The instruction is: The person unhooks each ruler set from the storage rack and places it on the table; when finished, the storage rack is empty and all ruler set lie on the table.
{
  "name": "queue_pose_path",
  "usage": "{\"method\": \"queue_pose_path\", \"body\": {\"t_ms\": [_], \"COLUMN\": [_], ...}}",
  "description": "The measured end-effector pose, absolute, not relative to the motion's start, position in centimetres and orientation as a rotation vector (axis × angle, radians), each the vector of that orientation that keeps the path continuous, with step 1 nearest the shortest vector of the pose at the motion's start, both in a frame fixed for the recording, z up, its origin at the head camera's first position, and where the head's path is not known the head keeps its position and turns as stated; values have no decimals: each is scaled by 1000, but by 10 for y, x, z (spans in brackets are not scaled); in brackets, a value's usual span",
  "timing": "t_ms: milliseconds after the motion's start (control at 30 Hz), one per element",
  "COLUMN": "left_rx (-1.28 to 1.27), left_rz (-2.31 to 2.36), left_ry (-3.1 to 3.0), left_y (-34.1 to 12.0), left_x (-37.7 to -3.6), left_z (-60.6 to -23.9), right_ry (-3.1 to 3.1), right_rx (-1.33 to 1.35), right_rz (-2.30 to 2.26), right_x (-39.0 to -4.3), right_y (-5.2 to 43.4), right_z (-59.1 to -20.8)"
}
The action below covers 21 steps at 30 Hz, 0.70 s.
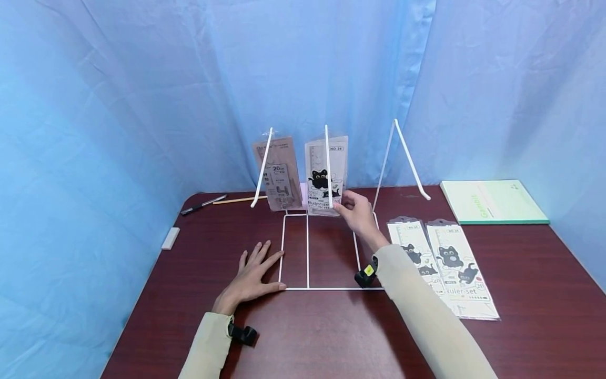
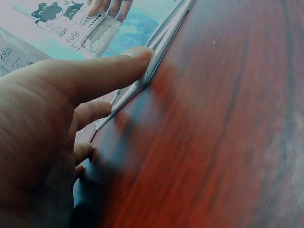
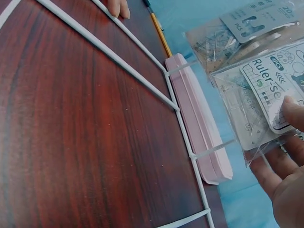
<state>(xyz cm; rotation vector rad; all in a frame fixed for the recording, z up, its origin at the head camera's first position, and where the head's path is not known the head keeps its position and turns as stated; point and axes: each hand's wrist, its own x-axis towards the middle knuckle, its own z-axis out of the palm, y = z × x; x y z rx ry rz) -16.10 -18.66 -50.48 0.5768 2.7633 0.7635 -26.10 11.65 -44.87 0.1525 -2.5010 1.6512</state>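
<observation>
My right hand [image 1: 361,213] pinches the lower right edge of a ruler set package [image 1: 339,164] hanging on the middle prong of a white wire rack [image 1: 307,252]. In the right wrist view the thumb lies on the package front, with the other fingers behind it. A brownish package of rulers [image 1: 290,152] hangs from the left prong. My left hand [image 1: 251,275] rests on the table with fingers spread, its thumb and index fingertips touching the rack's base wire. The right prong [image 1: 412,158] bears no package.
Two more ruler set packages [image 1: 458,258] lie right of the rack. A green-edged notebook [image 1: 492,201] is at the back right. Behind the rack lies a pink case [image 3: 199,118]. An eraser [image 1: 170,238], a pen [image 1: 203,204] and a pencil [image 1: 236,200] are at the left.
</observation>
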Motion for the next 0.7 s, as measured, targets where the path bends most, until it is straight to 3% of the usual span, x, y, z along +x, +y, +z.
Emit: {"method": "queue_pose_path", "body": {"t_ms": [700], "left_rx": [577], "left_rz": [746], "left_ry": [2760], "left_y": [-187], "left_x": [-162], "left_z": [-506], "right_ry": [-2501], "right_rx": [203], "right_rz": [1458], "right_x": [-240], "right_y": [116], "right_z": [-448]}}
